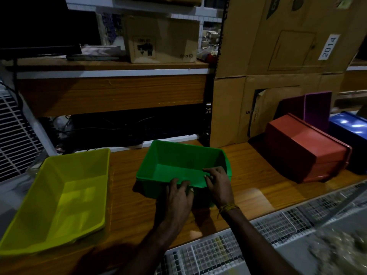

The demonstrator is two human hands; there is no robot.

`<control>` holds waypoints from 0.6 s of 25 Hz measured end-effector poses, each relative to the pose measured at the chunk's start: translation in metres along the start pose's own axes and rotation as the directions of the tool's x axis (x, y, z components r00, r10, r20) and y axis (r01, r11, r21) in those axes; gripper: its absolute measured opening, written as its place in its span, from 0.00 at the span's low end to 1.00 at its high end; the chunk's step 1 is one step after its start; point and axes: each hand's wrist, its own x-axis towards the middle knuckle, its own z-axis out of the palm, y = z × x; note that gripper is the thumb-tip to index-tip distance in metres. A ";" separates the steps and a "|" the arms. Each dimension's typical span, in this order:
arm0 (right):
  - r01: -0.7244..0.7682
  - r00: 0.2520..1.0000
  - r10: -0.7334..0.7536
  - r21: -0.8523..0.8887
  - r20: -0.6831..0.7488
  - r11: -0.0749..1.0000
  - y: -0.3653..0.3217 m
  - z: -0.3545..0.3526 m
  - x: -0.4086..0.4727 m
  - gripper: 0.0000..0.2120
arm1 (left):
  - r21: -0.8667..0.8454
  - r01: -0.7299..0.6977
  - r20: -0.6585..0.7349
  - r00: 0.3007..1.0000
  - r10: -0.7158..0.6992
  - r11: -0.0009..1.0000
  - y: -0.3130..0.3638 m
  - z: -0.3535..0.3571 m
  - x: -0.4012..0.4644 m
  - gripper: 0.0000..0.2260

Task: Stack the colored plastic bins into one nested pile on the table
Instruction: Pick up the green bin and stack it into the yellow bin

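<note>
Both forearms reach in from the bottom edge, the left hand [177, 197] and right hand [218, 184] side by side, fingers [210, 171] curled over and gripping the near rim of the green bin [178, 163]. It sits upright, open upward, mid-tabletop [127, 175], long axis running left-right. Left of it lies the yellow bin [65, 197], upright, its near corner lost in shadow. At right, the red bin [305, 147] rests upside down; purple bin [317, 108] and blue bin [351, 135] behind are partly hidden and cut off.

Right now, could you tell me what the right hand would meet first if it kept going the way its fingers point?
Probably the green bin's far wall; the right hand already grips its near rim.
</note>
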 end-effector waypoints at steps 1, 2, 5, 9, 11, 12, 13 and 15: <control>-0.052 0.999 0.052 -0.031 -0.007 0.998 0.006 -0.006 0.000 0.11 | -0.010 0.009 -0.027 1.000 -0.010 1.000 -0.004 -0.001 0.002 0.14; -0.096 0.995 0.095 -0.063 -0.021 0.993 0.011 -0.011 -0.002 0.12 | -0.024 0.021 -0.045 0.999 -0.022 0.999 -0.008 -0.004 0.005 0.13; -0.119 0.992 0.111 -0.175 -0.057 0.977 0.022 -0.022 -0.008 0.14 | -0.087 0.030 -0.046 0.998 -0.034 0.996 -0.020 -0.006 0.015 0.12; -0.180 0.984 0.174 -0.174 -0.050 0.968 0.028 -0.033 -0.009 0.19 | -0.234 -0.001 0.069 0.997 0.017 0.972 -0.033 -0.019 0.026 0.08; -0.215 0.976 0.218 -0.157 0.007 0.964 0.032 -0.037 -0.006 0.21 | -0.248 -0.030 0.069 0.996 0.049 0.968 -0.041 -0.027 0.032 0.11; -0.224 0.972 0.231 -0.131 0.047 0.966 0.034 -0.038 -0.004 0.21 | -0.246 -0.025 0.041 0.998 0.037 0.969 -0.043 -0.032 0.033 0.13; -0.222 0.969 0.231 -0.095 0.089 0.970 0.033 -0.039 -0.002 0.21 | -0.236 -0.013 -0.008 1.000 0.012 0.972 -0.045 -0.034 0.034 0.14; -0.211 0.967 0.213 -0.028 0.139 0.977 0.030 -0.038 0.000 0.20 | -0.192 0.042 -0.131 0.989 -0.068 0.980 -0.047 -0.038 0.030 0.14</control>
